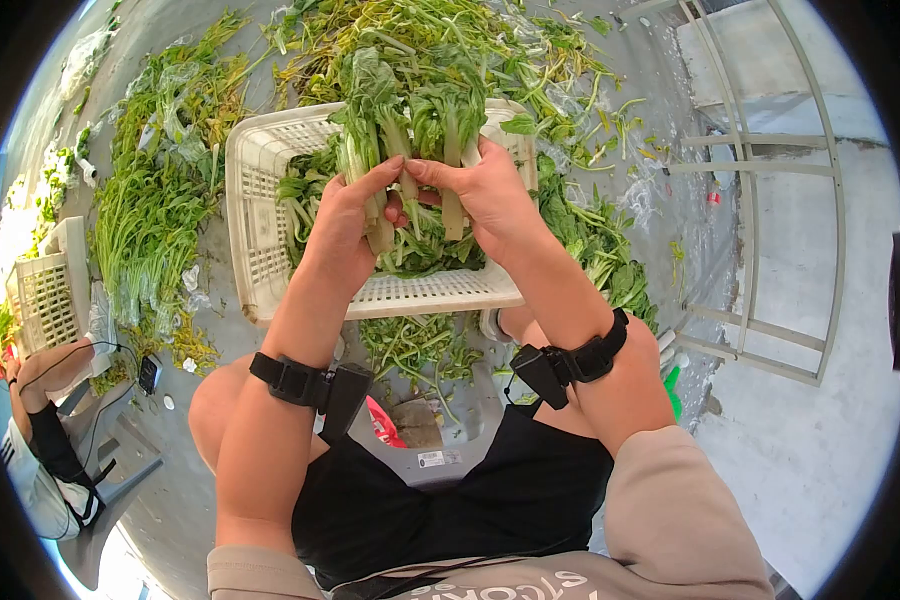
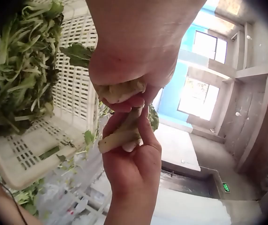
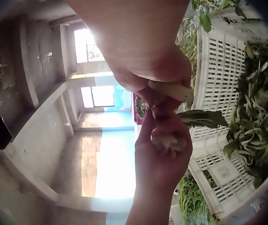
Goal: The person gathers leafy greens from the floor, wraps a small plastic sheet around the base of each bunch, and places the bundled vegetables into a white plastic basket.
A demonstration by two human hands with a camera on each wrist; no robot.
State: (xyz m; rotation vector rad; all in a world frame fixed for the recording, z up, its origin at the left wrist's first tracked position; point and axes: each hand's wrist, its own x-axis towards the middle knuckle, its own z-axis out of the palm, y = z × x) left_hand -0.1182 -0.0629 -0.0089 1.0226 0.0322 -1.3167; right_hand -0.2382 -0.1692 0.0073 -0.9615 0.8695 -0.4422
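Above a white plastic basket (image 1: 255, 240), both hands hold leafy green stalks, roots toward the body and leaves away. The left hand (image 1: 355, 215) grips a bunch of stalks (image 1: 360, 150); the right hand (image 1: 485, 195) grips another bunch (image 1: 455, 130). Thumb tips meet between the bunches. In the left wrist view, pale stalk ends (image 2: 120, 139) stick out of the right hand (image 2: 134, 166), below the left hand (image 2: 129, 70). In the right wrist view, cut ends (image 3: 169, 143) show in the left hand (image 3: 159, 164). Fingers behind the stalks are partly hidden.
More greens (image 3: 260, 103) lie in the basket. Heaps of greens (image 1: 160, 220) cover the floor at left, behind and right of it. A metal frame (image 1: 750, 165) stands at right. Another person's arm (image 1: 55, 370) and a second basket (image 1: 50, 300) are at far left.
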